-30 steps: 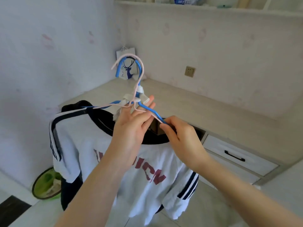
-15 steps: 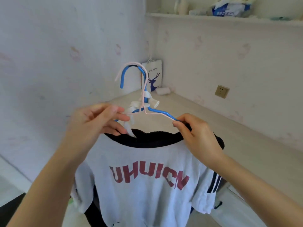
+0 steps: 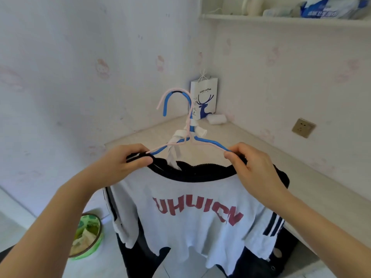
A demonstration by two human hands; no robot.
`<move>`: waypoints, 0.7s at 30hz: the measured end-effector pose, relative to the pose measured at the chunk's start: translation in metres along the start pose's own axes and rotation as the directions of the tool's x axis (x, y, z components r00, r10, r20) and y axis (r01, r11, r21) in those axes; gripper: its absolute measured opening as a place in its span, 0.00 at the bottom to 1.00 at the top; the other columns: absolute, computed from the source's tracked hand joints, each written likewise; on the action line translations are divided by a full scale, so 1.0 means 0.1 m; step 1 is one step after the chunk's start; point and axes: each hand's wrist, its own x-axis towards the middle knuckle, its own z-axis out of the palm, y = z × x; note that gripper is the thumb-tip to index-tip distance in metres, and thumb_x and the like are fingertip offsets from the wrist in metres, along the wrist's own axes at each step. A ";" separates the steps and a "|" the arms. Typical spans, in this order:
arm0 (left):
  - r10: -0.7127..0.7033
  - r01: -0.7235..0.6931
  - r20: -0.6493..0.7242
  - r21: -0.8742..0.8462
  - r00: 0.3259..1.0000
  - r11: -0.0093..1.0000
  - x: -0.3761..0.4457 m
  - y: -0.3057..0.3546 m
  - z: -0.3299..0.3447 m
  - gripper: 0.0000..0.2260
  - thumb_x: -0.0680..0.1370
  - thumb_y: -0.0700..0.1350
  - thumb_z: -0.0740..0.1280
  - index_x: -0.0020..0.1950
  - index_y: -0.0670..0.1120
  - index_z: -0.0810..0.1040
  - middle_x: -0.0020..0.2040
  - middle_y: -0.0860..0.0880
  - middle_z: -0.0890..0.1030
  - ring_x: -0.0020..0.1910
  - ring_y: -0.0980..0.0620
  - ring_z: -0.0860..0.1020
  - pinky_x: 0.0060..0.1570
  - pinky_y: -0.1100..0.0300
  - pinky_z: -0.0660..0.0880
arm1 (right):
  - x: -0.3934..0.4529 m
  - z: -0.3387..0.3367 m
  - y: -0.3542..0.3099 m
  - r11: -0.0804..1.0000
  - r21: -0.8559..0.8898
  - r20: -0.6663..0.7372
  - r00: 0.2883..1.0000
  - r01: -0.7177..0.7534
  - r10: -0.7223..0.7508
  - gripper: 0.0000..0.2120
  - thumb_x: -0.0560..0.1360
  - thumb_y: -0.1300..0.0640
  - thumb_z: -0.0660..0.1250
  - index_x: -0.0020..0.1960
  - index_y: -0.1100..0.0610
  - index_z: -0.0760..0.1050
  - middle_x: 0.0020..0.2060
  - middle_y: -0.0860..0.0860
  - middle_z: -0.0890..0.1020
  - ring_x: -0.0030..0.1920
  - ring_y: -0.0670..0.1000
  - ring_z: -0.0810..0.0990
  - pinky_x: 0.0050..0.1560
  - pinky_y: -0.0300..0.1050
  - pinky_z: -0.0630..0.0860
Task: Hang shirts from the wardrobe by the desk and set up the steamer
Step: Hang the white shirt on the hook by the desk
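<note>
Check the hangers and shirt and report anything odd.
Two hangers, blue hanger and pink hanger, are bundled at the neck with white cloth strips; they look makeshift. The shirt hangs level, held by left hand and right hand.

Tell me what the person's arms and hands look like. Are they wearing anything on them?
Both arms are bare as far as the picture shows: no sleeves reach the forearms. The left hand and the right hand wear no gloves, and no rings, watch or bracelets show. The fingernails look short and unpainted.
</note>
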 end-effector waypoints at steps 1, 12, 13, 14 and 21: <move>0.001 -0.001 0.018 -0.002 1.000 1.000 0.10 -0.05 -0.01 0.06 0.77 0.52 0.65 0.46 0.53 0.80 0.38 0.52 0.78 0.35 0.58 0.73 0.35 0.70 0.66 | 0.08 0.03 0.04 1.000 0.004 0.002 1.000 -0.010 0.010 0.09 0.78 0.56 0.64 0.40 0.57 0.76 0.27 0.48 0.74 0.32 0.47 0.71 0.33 0.34 0.67; 0.074 -0.092 0.143 0.125 0.987 0.988 1.53 -0.60 -0.58 0.08 0.79 0.48 0.65 0.40 0.51 0.72 0.32 0.58 0.72 0.31 0.58 0.68 0.34 0.65 0.66 | 1.42 0.37 0.35 0.997 -0.008 -0.018 0.997 -0.072 0.072 0.08 0.78 0.50 0.64 0.40 0.48 0.74 0.30 0.43 0.75 0.31 0.43 0.70 0.34 0.35 0.67; 0.103 -0.121 0.126 0.142 0.987 0.982 1.68 -0.62 -0.66 0.08 0.79 0.48 0.65 0.40 0.52 0.72 0.33 0.57 0.73 0.32 0.58 0.68 0.34 0.65 0.66 | 1.58 0.38 0.37 0.998 -0.014 -0.022 0.998 -0.066 0.066 0.08 0.78 0.51 0.64 0.40 0.47 0.74 0.31 0.42 0.76 0.31 0.43 0.70 0.34 0.35 0.68; 0.133 -0.149 0.106 0.160 0.985 0.976 1.85 -0.64 -0.73 0.08 0.79 0.48 0.65 0.41 0.53 0.72 0.34 0.57 0.73 0.32 0.58 0.69 0.35 0.65 0.66 | 1.72 0.38 0.37 0.998 -0.015 -0.030 0.998 -0.061 0.060 0.07 0.78 0.51 0.63 0.41 0.46 0.73 0.32 0.40 0.76 0.32 0.43 0.71 0.35 0.34 0.68; 0.288 -0.277 -0.016 0.215 0.958 0.936 2.90 -0.77 -0.98 0.08 0.78 0.46 0.67 0.42 0.55 0.71 0.34 0.54 0.73 0.33 0.57 0.70 0.35 0.66 0.66 | 2.67 0.51 0.61 0.996 -0.060 -0.122 0.990 -0.072 0.064 0.06 0.80 0.55 0.61 0.49 0.51 0.77 0.36 0.49 0.79 0.37 0.49 0.75 0.39 0.41 0.71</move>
